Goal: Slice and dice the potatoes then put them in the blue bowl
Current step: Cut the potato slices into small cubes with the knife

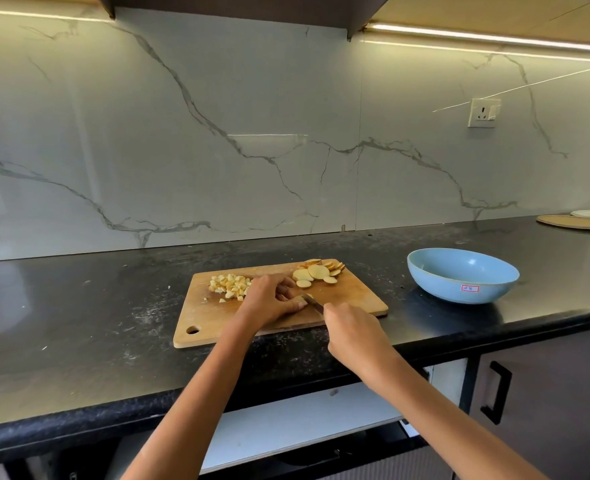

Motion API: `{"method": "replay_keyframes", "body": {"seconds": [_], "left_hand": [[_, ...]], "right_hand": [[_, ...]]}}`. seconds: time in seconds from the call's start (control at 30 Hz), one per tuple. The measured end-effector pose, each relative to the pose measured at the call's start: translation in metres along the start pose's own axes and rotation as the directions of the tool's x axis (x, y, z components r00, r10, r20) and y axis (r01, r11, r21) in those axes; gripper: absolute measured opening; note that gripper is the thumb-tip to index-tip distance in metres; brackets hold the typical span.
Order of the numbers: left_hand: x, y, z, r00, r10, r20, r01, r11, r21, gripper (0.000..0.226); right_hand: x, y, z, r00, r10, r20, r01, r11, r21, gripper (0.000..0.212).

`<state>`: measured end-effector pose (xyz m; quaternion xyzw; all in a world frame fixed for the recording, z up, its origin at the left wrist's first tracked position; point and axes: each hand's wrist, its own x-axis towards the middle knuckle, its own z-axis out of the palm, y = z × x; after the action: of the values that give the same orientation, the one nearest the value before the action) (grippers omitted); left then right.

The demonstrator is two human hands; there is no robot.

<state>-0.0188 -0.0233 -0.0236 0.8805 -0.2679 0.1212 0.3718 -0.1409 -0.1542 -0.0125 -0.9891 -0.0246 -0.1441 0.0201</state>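
Surface [78, 306]: we see a dark surface carrying everything, with a wooden board in the middle and the bowl off at its 3 o'clock.

Board [355, 296]: we judge this the working spot; all the potato in view lies on it, none off in the bowl.

Bowl [459, 275]: the blue bowl sits well apart from the board and shows nothing inside, so we reckon the transfer has not begun.

Left hand [272, 299]: our left grip is curled down over a small bit of potato near the board's centre, pinning it; the piece itself is mostly hidden under the fingers.

Right hand [352, 327]: our right grip is closed round the handle of the knife, at 4 o'clock from the left hand.

Slices [317, 271]: a loose heap of round slices lies at the board's 1 o'clock corner, sliced but not diced; we count these as the main work left.

Cubes [231, 284]: a pile of small cubes lies at the board's 10 o'clock, just beside the left hand; we take this as the finished share of the dicing.

Knife [312, 301]: the blade points toward the left fingers and meets the held piece.

Progress: we judge slicing done as far as we can see, dicing perhaps half done, and filling the bowl wholly ahead.
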Motion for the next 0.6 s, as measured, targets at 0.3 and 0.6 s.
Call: {"method": "replay_keyframes", "body": {"seconds": [0.3,0.6], "left_hand": [[-0.001,-0.005,-0.008,0.998,-0.043,0.053,0.046,0.996,-0.072,0.041],[-0.001,-0.004,-0.006,0.996,-0.065,0.069,0.072,0.991,-0.109,0.027]], "right_hand": [[0.01,0.001,-0.011,1.0,0.024,0.008,-0.025,0.995,0.098,0.014],[0.01,-0.016,-0.008,0.999,-0.023,0.032,0.023,1.0,0.013,0.021]]}}
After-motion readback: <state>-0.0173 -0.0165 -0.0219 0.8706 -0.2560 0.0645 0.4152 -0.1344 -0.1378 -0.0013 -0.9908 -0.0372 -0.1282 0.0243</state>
